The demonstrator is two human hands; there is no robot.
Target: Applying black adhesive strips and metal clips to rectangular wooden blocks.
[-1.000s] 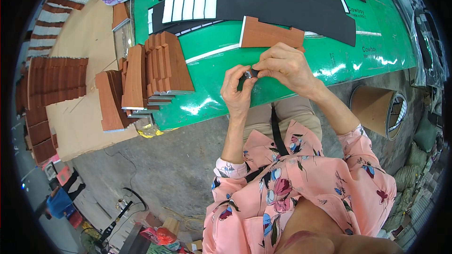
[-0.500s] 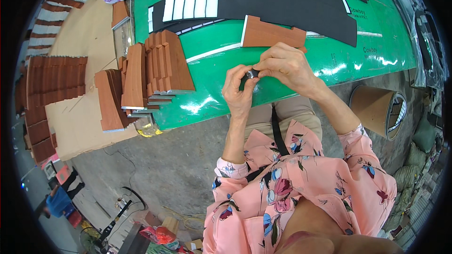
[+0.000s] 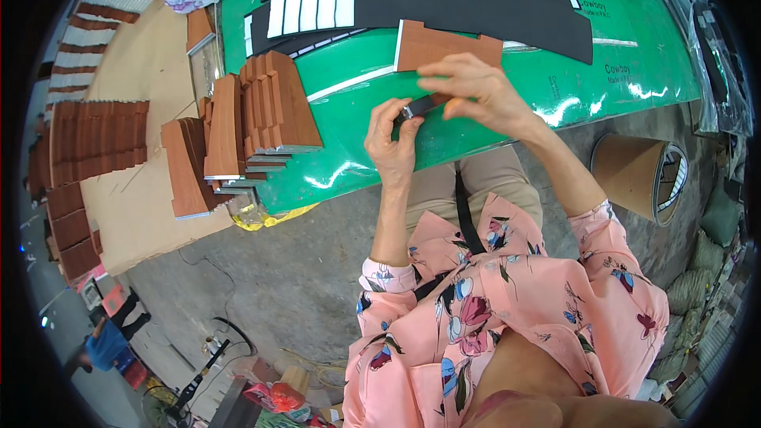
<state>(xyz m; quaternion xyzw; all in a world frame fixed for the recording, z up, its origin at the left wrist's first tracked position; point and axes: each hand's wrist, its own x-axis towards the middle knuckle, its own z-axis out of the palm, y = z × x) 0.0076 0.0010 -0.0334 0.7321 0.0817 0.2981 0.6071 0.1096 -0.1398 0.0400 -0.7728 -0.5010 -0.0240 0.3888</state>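
My left hand (image 3: 390, 141) is closed in a pinch around a small black piece (image 3: 420, 106), which has a light grey edge by the thumb. Its exact kind is too small to make out. Close to the piece's other end hovers my right hand (image 3: 487, 99), fingers stretched and apart, with nothing visibly gripped. Just beyond the hands lies a wood-brown panel (image 3: 444, 49) with a white left edge, partly covered by my right fingers. Behind it, a long black sheet (image 3: 468, 4) carries white rectangular patches (image 3: 311, 7) at its left end.
Stacked brown panels (image 3: 273, 103) stand left on the green-covered table (image 3: 349, 127). More brown stacks (image 3: 99, 141) rest on the cardboard-coloured surface (image 3: 135, 198). A brown drum (image 3: 630, 174) stands right on the floor. A person in blue (image 3: 105, 345) is at the far lower left.
My right hand has come off the small black piece and its fingers have spread. More of the piece now shows in my left hand. The view has shifted slightly.
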